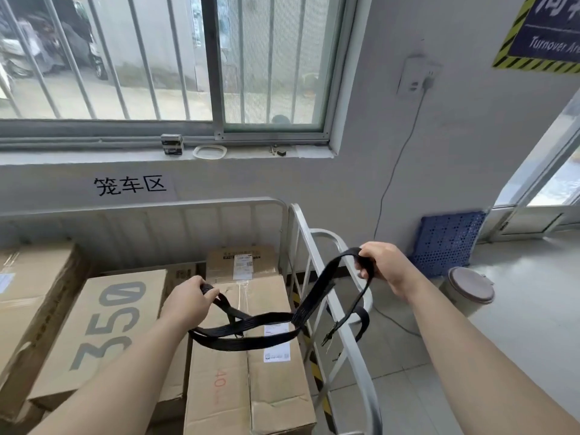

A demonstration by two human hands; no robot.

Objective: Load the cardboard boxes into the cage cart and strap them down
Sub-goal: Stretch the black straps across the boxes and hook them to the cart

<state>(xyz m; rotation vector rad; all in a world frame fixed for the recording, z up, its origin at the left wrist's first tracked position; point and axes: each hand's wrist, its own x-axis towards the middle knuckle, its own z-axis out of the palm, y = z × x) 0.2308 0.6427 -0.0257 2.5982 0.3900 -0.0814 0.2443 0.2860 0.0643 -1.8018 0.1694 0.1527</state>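
Your left hand and right hand each curl their fingers round the black strap, holding it spread, likely to untangle its loops. It hangs over the boxes already in the cart, not yet fastened.

Five cardboard boxes sit in one cage cart: a large box at far left, a 350-printed box, a half-hidden box behind it, a labelled far box, and a near box. There are two hands, the left hand and the right hand, and one black strap. On the right are one blue perforated panel and one lidded bin.
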